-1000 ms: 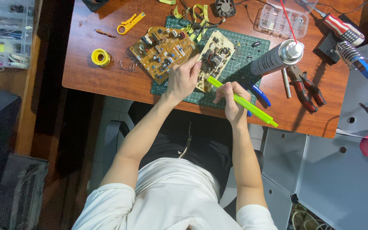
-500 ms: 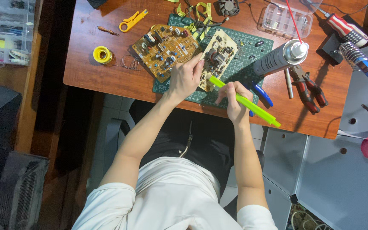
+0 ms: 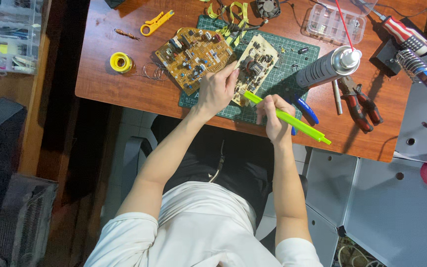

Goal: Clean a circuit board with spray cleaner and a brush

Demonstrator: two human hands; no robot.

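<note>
Your reddish-brown wooden desk [image 3: 124,89] fills the top of the view, and on it, toward twelve o'clock from your chest, lies a dark green gridded cutting mat [image 3: 282,74]. The larger brown circuit board crowded with components [image 3: 193,57] sits at the mat's ten o'clock corner, well clear of your grip. The pale beige circuit board [image 3: 254,64] lies tilted on the mat, just at one o'clock from your left hand [image 3: 217,91], whose fingers are curled down and pressing the board's near edge to steady it. I'd judge that board light, stiff and brittle: hold it by its bare edges, never by the soldered parts or the coil in the middle. A silver spray can with a red straw [image 3: 328,65] lies at three o'clock from the board, with red-handled pliers [image 3: 362,106] just beyond it. Your right hand [image 3: 274,116] is closed in a pen-style pinch around the bright lime-green plastic tool [image 3: 290,118], its tip touching the beige board's lower edge. That tool looks light, rigid and smooth.
</note>
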